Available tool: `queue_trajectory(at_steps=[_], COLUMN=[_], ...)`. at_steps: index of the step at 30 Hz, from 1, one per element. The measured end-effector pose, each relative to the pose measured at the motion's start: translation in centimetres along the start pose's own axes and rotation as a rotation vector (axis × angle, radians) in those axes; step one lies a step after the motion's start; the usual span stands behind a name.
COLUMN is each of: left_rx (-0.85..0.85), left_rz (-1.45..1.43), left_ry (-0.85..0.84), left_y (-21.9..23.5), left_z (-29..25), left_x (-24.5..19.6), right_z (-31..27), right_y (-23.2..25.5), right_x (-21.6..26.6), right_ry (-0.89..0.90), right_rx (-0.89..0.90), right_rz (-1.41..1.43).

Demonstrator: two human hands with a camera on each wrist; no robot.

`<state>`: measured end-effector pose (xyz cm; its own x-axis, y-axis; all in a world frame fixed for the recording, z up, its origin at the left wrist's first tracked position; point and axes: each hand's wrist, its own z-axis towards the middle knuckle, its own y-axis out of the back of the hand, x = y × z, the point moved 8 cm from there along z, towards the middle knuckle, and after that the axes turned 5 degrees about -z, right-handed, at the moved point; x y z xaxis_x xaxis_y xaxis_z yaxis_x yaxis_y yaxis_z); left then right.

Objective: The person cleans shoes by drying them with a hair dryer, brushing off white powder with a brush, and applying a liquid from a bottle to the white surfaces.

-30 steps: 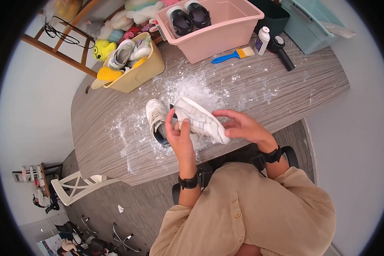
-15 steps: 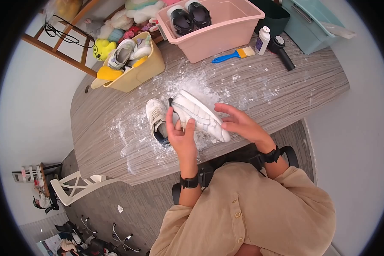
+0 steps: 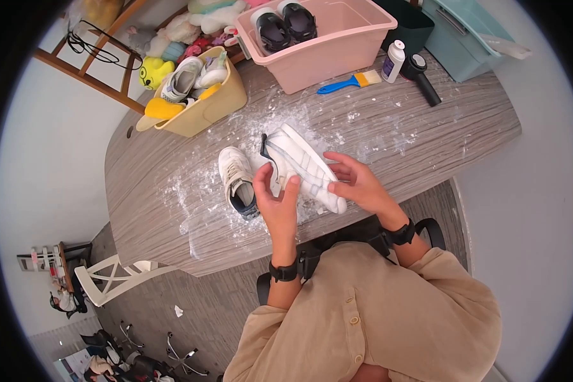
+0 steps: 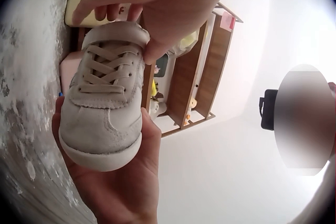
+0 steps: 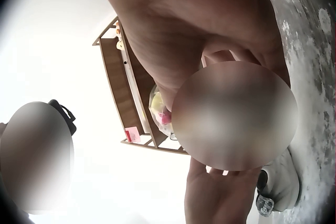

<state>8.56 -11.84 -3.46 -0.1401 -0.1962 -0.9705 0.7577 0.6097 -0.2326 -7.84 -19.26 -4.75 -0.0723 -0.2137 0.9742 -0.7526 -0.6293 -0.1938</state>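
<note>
A white lace-up shoe (image 3: pixel 301 159) is held tilted above the powdery table. The right hand (image 3: pixel 364 190) grips its toe end, thumb on the near side and fingers at the sole edge; the left wrist view shows this hand (image 4: pixel 118 182) around the toe (image 4: pixel 102 129). Curled near the shoe's opening, the left hand (image 3: pixel 279 213) rests its thumb on the shoe's side; part of its fingers is hidden. The matching shoe (image 3: pixel 235 169) sits on the table just left of the left hand. A blurred patch covers the held shoe in the right wrist view.
White powder (image 3: pixel 286 118) is scattered over the wooden table (image 3: pixel 452 143). Along the far side stand a yellow bin of shoes (image 3: pixel 213 114), a pink bin (image 3: pixel 328 63), a blue brush (image 3: pixel 340 84), a white bottle (image 3: pixel 393 62), a black-handled tool (image 3: pixel 426 86) and a teal bin (image 3: pixel 465 57).
The held shoe's heel end has swung away from the body and to the right, and more of its side shows. The left hand has shifted slightly right; the right fingers sit closer to the sole.
</note>
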Motion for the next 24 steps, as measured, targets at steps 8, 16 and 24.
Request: queue_trajectory(at_steps=[8,16,24], left_rx=[0.143,0.075,0.107], left_rz=[-0.102,-0.071,-0.067], left_ry=[0.179,0.146,0.143], left_y=[-2.2,-1.4,-1.5], left_z=[-0.6,-0.5,-0.4], left_x=[-0.3,-0.4,-0.4], right_z=[-0.1,0.1,0.1], right_y=[-0.1,0.2,-0.7], right_x=[0.2,-1.4,0.2], right_ry=[-0.023,-0.155,-0.028], right_rx=[0.058,0.094,0.140], right_rz=[0.013,0.289,0.075])
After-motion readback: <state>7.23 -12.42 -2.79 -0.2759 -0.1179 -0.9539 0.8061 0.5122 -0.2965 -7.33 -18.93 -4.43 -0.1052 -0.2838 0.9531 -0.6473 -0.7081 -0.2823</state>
